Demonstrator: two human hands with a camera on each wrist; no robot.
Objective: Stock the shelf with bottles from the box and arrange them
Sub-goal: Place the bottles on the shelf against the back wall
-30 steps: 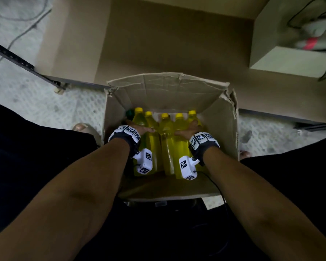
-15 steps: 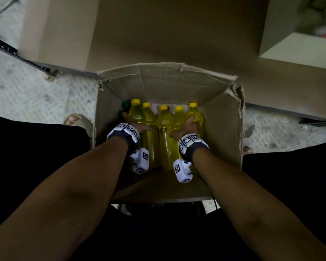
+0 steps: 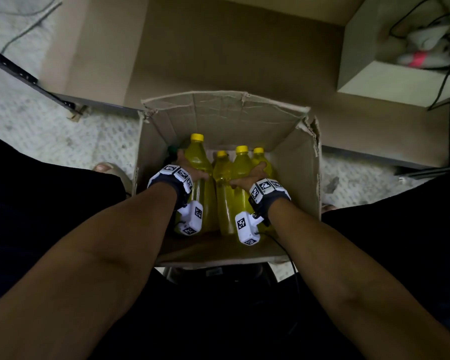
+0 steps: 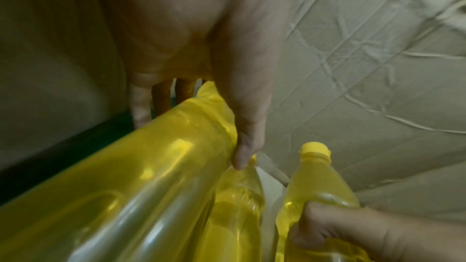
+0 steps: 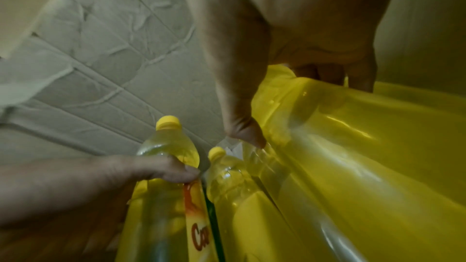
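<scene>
Bottles (image 3: 240, 178) pack the box (image 3: 218, 118); open room above their caps.

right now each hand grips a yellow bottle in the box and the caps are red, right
The caps are wrong: they are yellow, not red, as the head view shows. The rest holds: the left hand grips one yellow bottle and the right hand another, both in the box.
</scene>
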